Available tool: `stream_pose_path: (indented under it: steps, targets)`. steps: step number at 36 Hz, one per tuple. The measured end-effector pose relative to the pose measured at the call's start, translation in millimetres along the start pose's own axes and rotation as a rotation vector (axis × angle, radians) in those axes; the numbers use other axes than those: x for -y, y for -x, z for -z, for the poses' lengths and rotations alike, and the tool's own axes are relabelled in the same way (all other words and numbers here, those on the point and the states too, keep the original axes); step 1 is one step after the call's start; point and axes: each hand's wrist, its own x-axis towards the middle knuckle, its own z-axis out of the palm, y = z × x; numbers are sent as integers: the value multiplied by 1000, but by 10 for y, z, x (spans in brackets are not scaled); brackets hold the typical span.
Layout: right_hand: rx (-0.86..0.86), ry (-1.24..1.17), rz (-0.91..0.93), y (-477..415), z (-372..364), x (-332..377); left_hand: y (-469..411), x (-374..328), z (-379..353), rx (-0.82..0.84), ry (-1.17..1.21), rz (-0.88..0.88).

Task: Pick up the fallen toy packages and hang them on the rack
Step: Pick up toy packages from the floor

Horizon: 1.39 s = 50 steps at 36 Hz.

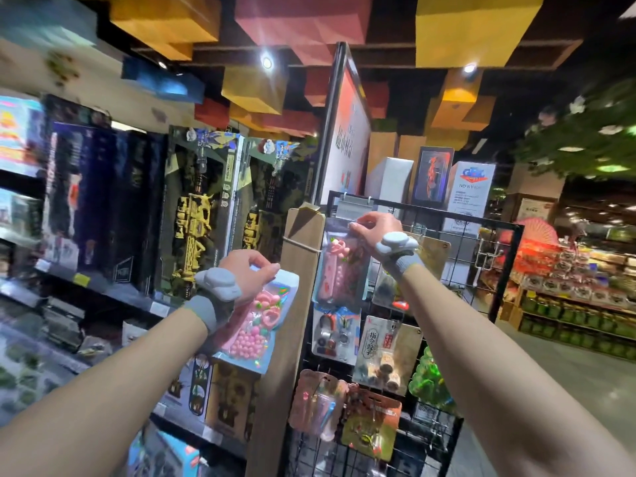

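Head view, taken from close behind the person's raised arms: both hands are busy at the black wire rack (464, 217), which stands at the end of a toy aisle.

The right hand (373, 228) is up at the rack's top left corner. Its fingers are curled and pinch the upper edge of a pink package (339, 270), which hangs flat against the grid just under the top bar. From here I cannot tell whether the package sits on a hook.

The left hand (253, 273) is left of the rack and lower, on the far side of the wooden post (296, 304) that stands against the rack's left edge. Thumb and fingers grip the top of a bead package (256, 325), a blue-edged card with pink rings and pink balls. It hangs tilted in the air, clear of the rack.

Both wrists wear a grey band with a grey device, left (216, 287) and right (399, 244).

Lower on the rack hang other cards: a blue-backed card (335, 335) below the pink package, a card with Chinese characters (385, 356) right of it, and a green toy (430, 376) further right. Left of the rack, shelves hold tall toy gun boxes (199, 215). A framed sign board (347, 139) rises behind the rack's top left corner.
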Motion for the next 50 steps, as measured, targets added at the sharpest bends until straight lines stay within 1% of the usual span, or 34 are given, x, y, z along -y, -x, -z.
stream_pose_path:
  steps: [3,7,12,19,24,30,37,42,46,50]
  targets:
    - [-23,-8,-25,-33,4,13,12,-16,-16,16,2,7]
    - [-74,-59,-70,-90,-13,19,55,-45,-54,-12,11,-6]
    - [-55,-41,-92,-122,-12,38,80,-119,-55,28,-10,-23]
    - [-28,-42,-89,-126,-69,16,123,-157,-29,32,19,-18]
    - [16,26,-79,-107,-138,-11,117,-169,-21,48,32,-9]
    - [9,12,-119,-172,-182,-36,98,-154,-39,62,30,-17]
    - [7,136,-125,-258,-247,-77,67,-133,-21,41,29,-44]
    - [30,125,-179,-310,-331,-172,38,-119,-18,58,36,-42]
    - [39,162,-215,-377,-331,-141,5,-74,-26,58,54,-37]
    - [34,210,-201,-484,-296,-159,-36,-25,-44,56,33,-46]
